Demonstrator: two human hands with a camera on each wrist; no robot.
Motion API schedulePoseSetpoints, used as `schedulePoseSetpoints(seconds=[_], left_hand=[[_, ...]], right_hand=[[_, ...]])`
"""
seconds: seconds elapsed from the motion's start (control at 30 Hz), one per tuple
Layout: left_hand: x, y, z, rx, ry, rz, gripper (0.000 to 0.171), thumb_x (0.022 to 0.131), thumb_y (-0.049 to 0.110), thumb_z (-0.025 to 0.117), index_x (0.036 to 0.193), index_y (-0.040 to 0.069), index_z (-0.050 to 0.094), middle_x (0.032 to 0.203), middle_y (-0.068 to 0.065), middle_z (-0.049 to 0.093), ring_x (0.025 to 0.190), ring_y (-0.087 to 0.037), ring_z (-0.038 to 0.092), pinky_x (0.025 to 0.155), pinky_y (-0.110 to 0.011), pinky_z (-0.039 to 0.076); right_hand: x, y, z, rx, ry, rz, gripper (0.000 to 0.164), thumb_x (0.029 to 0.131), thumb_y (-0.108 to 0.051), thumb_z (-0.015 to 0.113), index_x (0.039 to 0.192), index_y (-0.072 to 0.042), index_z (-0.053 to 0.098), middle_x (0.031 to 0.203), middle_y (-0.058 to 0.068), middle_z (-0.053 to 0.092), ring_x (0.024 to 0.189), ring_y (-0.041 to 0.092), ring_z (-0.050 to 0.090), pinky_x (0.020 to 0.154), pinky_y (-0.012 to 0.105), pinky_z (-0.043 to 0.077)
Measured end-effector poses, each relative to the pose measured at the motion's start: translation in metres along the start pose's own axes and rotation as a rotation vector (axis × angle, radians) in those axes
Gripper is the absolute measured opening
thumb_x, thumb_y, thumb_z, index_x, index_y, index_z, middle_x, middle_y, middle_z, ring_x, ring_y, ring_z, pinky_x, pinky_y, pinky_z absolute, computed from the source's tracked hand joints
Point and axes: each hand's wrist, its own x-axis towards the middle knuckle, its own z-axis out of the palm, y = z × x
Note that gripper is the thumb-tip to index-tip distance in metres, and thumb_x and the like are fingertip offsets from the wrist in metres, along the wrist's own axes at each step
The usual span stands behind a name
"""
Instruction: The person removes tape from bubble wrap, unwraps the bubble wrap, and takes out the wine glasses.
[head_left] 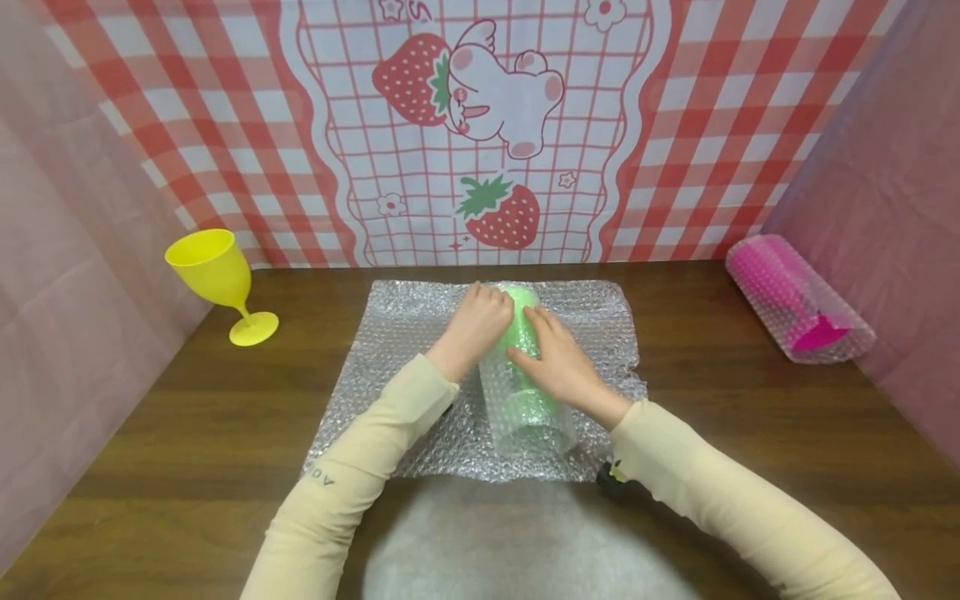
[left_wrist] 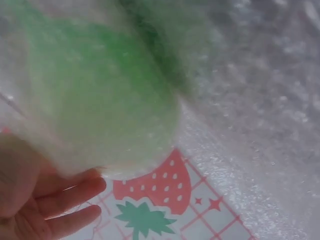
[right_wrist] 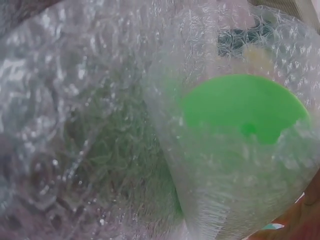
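Observation:
A light green goblet [head_left: 526, 340] lies on its side inside a layer of clear bubble wrap [head_left: 495, 417], bowl away from me. Through the wrap at the near end, its round green base [right_wrist: 245, 102] shows in the right wrist view. My left hand [head_left: 480, 325] has curled fingers at the left of the bowl, gripping the wrap there; its fingertips are hidden in the head view. On the right side of the bowl rests my right hand [head_left: 562, 358], thumb and fingers spread over the wrap. Fingers [left_wrist: 70, 200] show beside the blurred bowl in the left wrist view.
A bubble wrap sheet [head_left: 360, 375] lies flat under the goblet on the brown wooden table [head_left: 180, 450]. A yellow goblet [head_left: 213, 271] stands at the left. A pink goblet [head_left: 772, 271] wrapped in bubble wrap lies at the right. Behind hangs a checked strawberry cloth [head_left: 690, 125].

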Motion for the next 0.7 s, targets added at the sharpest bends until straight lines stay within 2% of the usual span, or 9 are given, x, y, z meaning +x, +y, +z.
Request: schedulePoseSetpoints(seconds=[0.33,0.7], left_hand=[[0.0032,0.0002,0.0057,-0.059,0.045,-0.008,0.017,0.083,0.005,0.059,0.098,0.001,0.066,0.091,-0.01,0.068,0.079,-0.018,0.064,0.081,-0.028,0.051],[0.0036,0.0056,0.0082,-0.103,0.082,-0.095,0.018,0.081,0.003,0.062,0.098,0.0,0.065,0.089,-0.01,0.069,0.079,-0.018,0.065,0.081,-0.027,0.052]], right_hand=[[-0.001,0.0024,-0.0006,0.026,0.001,0.009,0.072,0.089,-0.04,0.051,0.144,-0.006,0.019,0.15,0.017,0.013,0.135,0.037,0.018,0.105,0.056,0.023],[-0.0007,0.0038,0.0013,0.034,0.014,0.008,0.071,0.089,-0.038,0.051,0.144,-0.006,0.019,0.15,0.018,0.013,0.136,0.037,0.018,0.105,0.056,0.022]])
